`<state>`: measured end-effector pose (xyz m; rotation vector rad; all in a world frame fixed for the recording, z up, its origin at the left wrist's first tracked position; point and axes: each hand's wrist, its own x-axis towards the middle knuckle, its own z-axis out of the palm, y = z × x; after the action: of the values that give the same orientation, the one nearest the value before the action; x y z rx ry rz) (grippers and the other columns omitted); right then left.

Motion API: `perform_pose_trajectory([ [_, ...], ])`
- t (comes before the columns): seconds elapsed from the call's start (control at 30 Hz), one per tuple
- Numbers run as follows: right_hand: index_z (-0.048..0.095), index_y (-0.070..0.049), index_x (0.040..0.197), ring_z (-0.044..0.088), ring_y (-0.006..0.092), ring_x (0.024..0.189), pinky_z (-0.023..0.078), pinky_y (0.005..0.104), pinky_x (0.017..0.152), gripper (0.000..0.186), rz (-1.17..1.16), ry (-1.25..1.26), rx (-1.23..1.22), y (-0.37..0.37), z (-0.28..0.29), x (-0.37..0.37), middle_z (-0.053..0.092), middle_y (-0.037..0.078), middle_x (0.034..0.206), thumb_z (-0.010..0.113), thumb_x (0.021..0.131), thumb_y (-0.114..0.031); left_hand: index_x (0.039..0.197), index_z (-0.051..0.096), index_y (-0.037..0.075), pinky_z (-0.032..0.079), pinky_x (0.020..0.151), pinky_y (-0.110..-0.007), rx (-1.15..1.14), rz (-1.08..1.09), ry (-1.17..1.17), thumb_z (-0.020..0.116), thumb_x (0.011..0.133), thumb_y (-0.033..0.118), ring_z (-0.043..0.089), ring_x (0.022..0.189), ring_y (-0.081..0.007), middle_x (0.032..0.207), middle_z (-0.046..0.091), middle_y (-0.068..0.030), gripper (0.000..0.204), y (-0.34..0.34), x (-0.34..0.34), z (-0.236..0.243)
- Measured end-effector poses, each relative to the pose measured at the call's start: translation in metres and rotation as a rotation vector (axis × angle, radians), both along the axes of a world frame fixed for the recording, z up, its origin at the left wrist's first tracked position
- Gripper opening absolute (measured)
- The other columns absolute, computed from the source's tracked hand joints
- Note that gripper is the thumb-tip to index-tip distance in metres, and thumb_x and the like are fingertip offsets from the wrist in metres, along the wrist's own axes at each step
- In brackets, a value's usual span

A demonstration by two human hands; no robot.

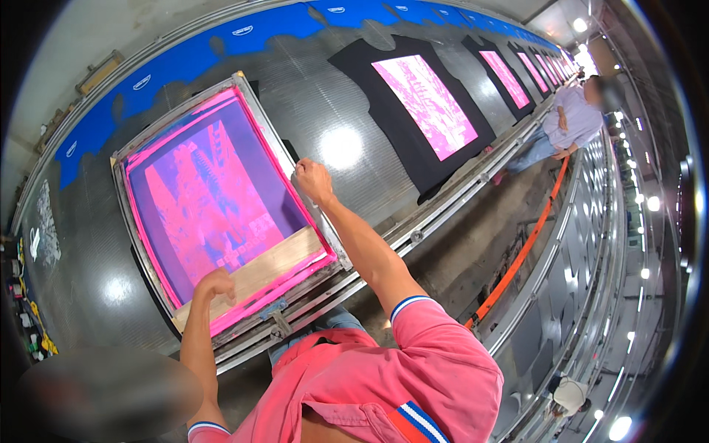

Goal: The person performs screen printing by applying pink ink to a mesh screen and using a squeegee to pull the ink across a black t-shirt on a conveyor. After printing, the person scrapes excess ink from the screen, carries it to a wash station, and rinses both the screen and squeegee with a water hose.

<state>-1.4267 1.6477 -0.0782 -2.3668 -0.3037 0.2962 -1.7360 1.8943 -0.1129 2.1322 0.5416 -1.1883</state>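
A screen-printing frame (275, 140) with a metal rim and pink ink round its mesh lies on the long table in front of me. Through its purple mesh (292, 210) a large pink design shows. Across the near end of the screen rests a wide wooden squeegee (277, 264). My left hand (214, 285) is closed over the squeegee, left of its middle, fingers curled down against the wood. At the frame's right side, my right hand (314, 179) is closed on the metal rim; its fingertips are partly hidden.
Black shirt pieces (399, 111) with pink prints lie in a row along the table (325, 96) to the right. Blue pieces (244, 37) line its far edge. A metal rail (428, 229) runs along the near edge. Another person (572, 118) stands farther right, beside an orange strip (517, 258).
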Motion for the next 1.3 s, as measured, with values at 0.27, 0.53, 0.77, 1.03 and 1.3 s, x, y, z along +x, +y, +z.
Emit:
perform_pose_trajectory([
  [0.27, 0.07, -0.009, 0.117, 0.058, 0.0319, 0.116, 0.048, 0.0421, 0.097, 0.047, 0.311, -0.185, -0.069, 0.03, 0.036, 0.02, 0.066, 0.014, 0.119, 0.057, 0.093, -0.048, 0.069, 0.074, 0.001, 0.052, 0.06, -0.04, -0.015, -0.125, -0.102, 0.082, 0.051, 0.014, 0.067, 0.065, -0.0277, 0.072, 0.071, -0.0181, 0.023, 0.08, 0.069, 0.053],
  [0.53, 0.072, -0.013, 0.105, 0.067, 0.0354, 0.1, 0.056, 0.0477, 0.08, 0.041, 1.054, -0.089, -0.838, 0.176, 0.083, 0.087, 0.071, 0.014, 0.1, 0.075, 0.066, -0.027, 0.074, 0.07, 0.004, 0.055, 0.073, -0.049, 0.473, -0.063, -0.706, 0.067, 0.066, 0.021, 0.068, 0.083, -0.0406, 0.083, 0.07, -0.0218, 0.019, 0.146, 0.19, 0.092],
  [0.77, 0.072, -0.012, 0.093, 0.069, 0.0372, 0.084, 0.056, 0.0487, 0.075, 0.023, 0.968, -0.42, -0.466, 0.269, 0.06, 0.167, 0.071, 0.016, 0.087, 0.059, 0.074, -0.016, 0.098, 0.077, 0.018, 0.054, 0.083, -0.046, 0.585, 0.157, -0.713, 0.074, 0.069, 0.029, 0.069, 0.09, -0.0349, 0.09, 0.073, -0.0128, 0.031, 0.268, 0.227, 0.095],
  [1.03, 0.072, -0.014, 0.095, 0.068, 0.0356, 0.087, 0.054, 0.0462, 0.08, 0.024, 0.811, -0.492, -0.491, 0.294, 0.048, 0.192, 0.071, 0.014, 0.09, 0.058, 0.076, -0.013, 0.081, 0.076, 0.009, 0.055, 0.071, -0.048, 0.797, 0.041, -0.678, 0.064, 0.067, 0.019, 0.068, 0.078, -0.0413, 0.079, 0.069, -0.0232, 0.021, 0.336, 0.223, 0.08],
  [1.3, 0.069, -0.014, 0.096, 0.066, 0.0313, 0.086, 0.053, 0.0441, 0.074, 0.023, 0.817, -0.518, -0.372, 0.24, 0.038, 0.135, 0.067, 0.004, 0.094, 0.059, 0.078, -0.005, 0.096, 0.079, 0.019, 0.055, 0.067, -0.046, 0.807, 0.078, -0.752, 0.06, 0.069, 0.016, 0.068, 0.071, -0.0372, 0.074, 0.069, -0.0185, 0.033, 0.275, 0.166, 0.079],
])
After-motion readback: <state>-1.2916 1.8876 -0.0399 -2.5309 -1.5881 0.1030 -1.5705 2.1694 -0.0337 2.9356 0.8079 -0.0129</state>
